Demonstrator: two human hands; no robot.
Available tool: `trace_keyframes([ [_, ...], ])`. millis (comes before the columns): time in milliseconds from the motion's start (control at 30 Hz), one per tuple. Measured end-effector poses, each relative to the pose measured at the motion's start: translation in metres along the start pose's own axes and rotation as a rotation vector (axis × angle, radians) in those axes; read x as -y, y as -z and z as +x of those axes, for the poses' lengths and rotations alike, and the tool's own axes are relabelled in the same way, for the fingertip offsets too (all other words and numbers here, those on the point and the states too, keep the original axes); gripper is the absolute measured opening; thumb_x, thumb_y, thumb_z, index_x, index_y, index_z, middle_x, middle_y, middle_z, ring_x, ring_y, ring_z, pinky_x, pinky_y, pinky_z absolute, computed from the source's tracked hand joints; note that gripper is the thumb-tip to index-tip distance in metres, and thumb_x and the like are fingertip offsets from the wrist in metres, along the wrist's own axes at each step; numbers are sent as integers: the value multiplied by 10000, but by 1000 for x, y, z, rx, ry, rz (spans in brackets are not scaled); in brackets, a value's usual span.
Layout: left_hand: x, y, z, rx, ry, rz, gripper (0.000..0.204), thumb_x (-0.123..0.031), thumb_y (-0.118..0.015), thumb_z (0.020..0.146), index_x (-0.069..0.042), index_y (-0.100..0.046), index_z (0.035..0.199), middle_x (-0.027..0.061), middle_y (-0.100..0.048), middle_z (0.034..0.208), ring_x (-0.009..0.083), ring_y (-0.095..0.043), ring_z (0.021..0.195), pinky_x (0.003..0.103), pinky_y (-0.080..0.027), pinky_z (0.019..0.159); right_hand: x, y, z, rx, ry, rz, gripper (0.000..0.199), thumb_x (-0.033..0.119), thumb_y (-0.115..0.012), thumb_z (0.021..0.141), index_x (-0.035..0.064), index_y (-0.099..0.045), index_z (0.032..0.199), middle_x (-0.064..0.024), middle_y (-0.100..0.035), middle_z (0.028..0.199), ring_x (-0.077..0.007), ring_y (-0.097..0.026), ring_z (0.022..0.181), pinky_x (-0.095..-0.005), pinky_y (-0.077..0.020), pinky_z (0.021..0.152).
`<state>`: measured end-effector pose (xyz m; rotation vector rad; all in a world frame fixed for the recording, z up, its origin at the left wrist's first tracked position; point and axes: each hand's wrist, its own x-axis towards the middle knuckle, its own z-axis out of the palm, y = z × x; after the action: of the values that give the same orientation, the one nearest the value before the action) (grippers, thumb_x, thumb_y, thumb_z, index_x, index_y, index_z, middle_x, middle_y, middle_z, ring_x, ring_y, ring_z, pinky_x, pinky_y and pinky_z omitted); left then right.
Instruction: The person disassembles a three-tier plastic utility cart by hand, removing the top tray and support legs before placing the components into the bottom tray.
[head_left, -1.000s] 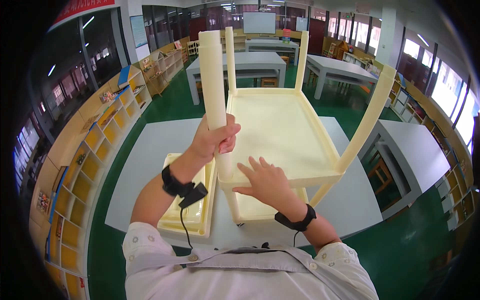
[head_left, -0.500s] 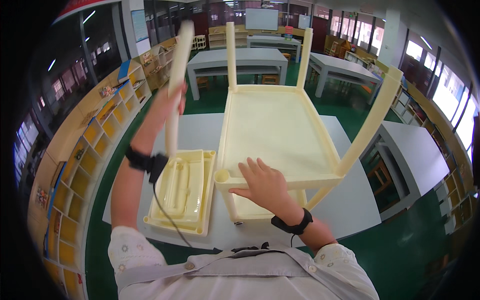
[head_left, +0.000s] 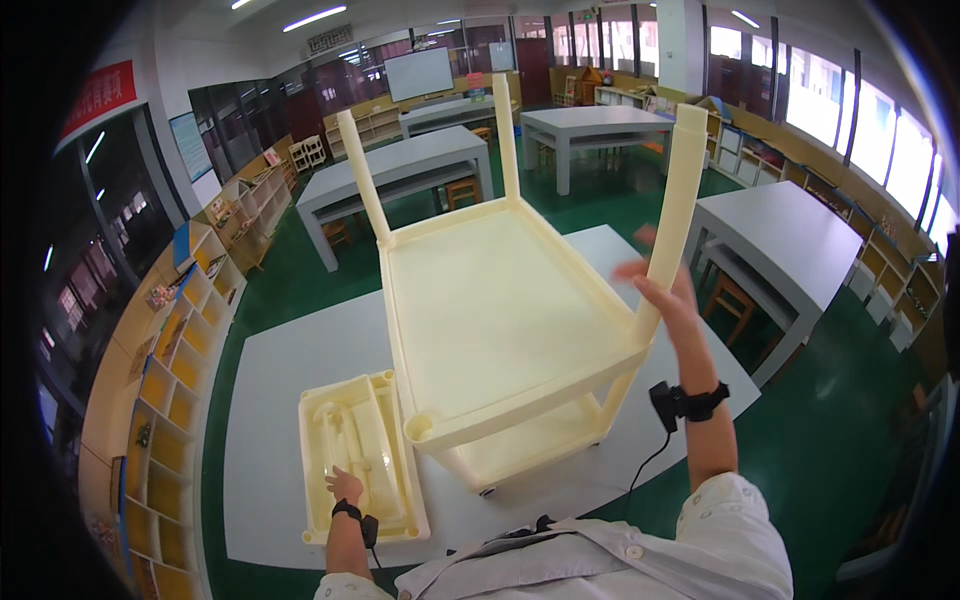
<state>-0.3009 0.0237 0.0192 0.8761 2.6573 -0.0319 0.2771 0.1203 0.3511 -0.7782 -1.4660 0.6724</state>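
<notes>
In front of me stands a cream plastic trolley (head_left: 500, 310) with two stacked tray shelves. Tubular posts rise at three corners of the upper shelf; the near left corner shows an open socket (head_left: 421, 428). My right hand (head_left: 680, 300), blurred, is at the near right post (head_left: 680, 200), fingers stretched out past it; whether it touches the post I cannot tell. To the left lies a cream plastic tray (head_left: 408, 480) with a curved handle-like tube (head_left: 350, 440) inside. My left hand (head_left: 345, 486) reaches over this tray, fingers apart, holding nothing visible.
Trolley and tray rest on a grey table (head_left: 275, 400). Another grey table (head_left: 790, 250) with wooden stools stands at the right, more tables (head_left: 390, 170) farther ahead. Low shelving units (head_left: 170, 400) run along the left wall over a green floor.
My left hand no longer holds the loose post and has come down to the tray. My right hand has left the upper shelf for the near right post. My view has swung right.
</notes>
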Motion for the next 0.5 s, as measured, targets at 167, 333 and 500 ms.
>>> trace_keyframes([
  [167,-50,76,-27,-356,-304,-559,527,-113,-444,852,35,-245,1318,271,-262,1302,398,-289,1200,434,-256,1012,-40,-1,-22,231,-173,412,122,69,-568,786,13,-499,703,-45,-494,540,-119,-496,436,-240,-400,426],
  [333,-126,208,-210,-720,-1329,-912,517,-157,-469,816,6,-319,1284,184,-312,1307,330,-267,1246,429,-157,1046,-34,-42,-30,-10,-157,254,179,66,-560,783,28,-477,629,-17,-461,464,-92,-438,384,-229,-336,385],
  [500,-167,214,-277,-597,-1561,-244,288,-321,-477,849,-143,-595,1042,57,-593,1025,225,-535,1018,537,-205,1004,-37,-26,-36,-210,-125,60,218,88,-566,787,38,-487,589,1,-461,444,-81,-419,367,-229,-322,382],
])
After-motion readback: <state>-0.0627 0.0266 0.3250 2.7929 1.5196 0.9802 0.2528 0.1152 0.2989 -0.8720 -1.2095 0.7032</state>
